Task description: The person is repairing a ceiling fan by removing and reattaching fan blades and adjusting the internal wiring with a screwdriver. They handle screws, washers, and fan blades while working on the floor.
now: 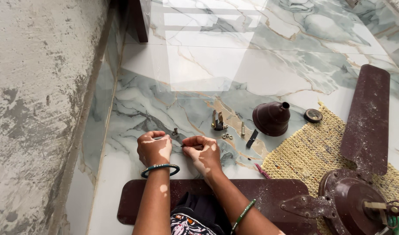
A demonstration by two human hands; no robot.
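1. Right hand (204, 152): fingers curled, thumb and forefinger pinched on a small dark screw (184, 145) held just above the marble floor tile (173, 69); screw mostly hidden, head and tip not resolvable.
2. Left hand (154, 148): loosely closed in a fist just left of the screw, knuckles up; contents, if any, cannot be told.
3. Screw, handling (judged): light, rigid, hard metal; small and smooth enough to slip or roll on glossy tile. Best taken at the shank between two fingertips, close to the floor.
4. Loose hardware within reach: small bolt (175, 130) upright just beyond the left hand; brass-coloured bracket (217, 121); washers (227, 136) beside it; long bolt (242, 129); flat black strip (252, 138).
5. Ceiling-fan parts: brown bell-shaped canopy cover (271, 118); round black cap (313, 115); motor housing (353, 202) on a woven yellow mat (312, 148); dusty blade (368, 115) upper right; second blade (269, 191) lying under both forearms.
6. Rough plaster wall (38, 95) along the left edge.
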